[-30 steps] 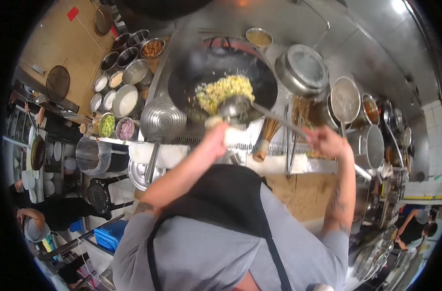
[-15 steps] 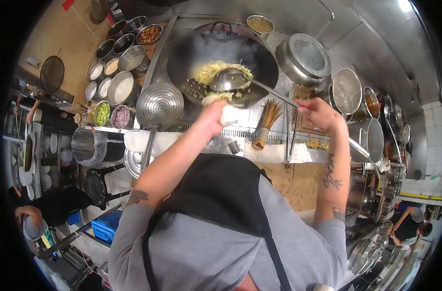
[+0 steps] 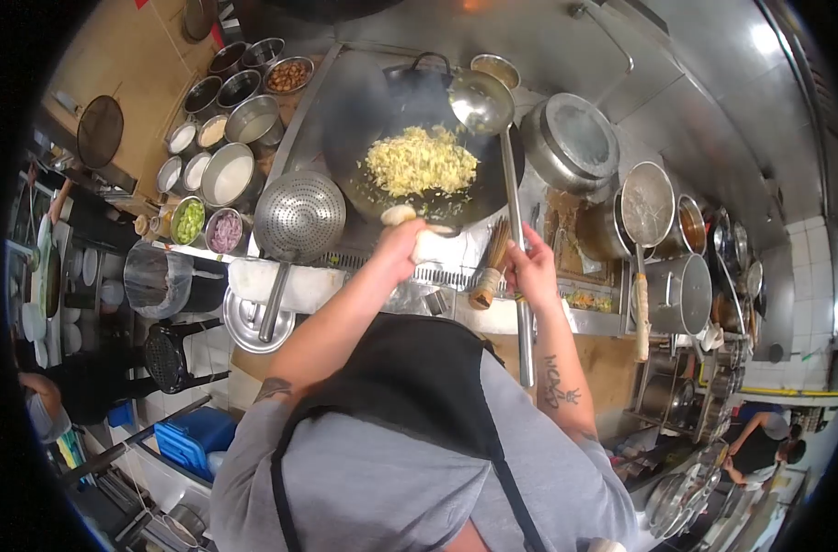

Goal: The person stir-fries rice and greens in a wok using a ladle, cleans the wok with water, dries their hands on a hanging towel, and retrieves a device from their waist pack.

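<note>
My left hand [image 3: 401,250] is closed on a folded white cloth [image 3: 430,247] at the near rim of a large dark wok [image 3: 493,189]. A mound of loose yellow bits flecked with green [image 3: 421,161] lies in the wok, with steam at its upper left. My right hand [image 3: 533,269] grips the long metal handle of a ladle [image 3: 482,103]. The ladle's bowl is raised over the wok's far right side, above the food. A bundled bamboo wok brush [image 3: 490,271] lies just left of my right hand. What the cloth covers is hidden.
At left are a perforated strainer [image 3: 299,216] and several metal bowls, including chopped green [image 3: 190,221] and purple pieces [image 3: 225,232]. To the right stand a lidded pot [image 3: 575,138], a mesh skimmer [image 3: 648,202] and a deep pot [image 3: 681,293]. A person [image 3: 759,442] is at far right.
The ladle has lifted out of the food and swung up to the right, its handle now nearly upright. My right hand moved left and down. The food is gathered in a mound.
</note>
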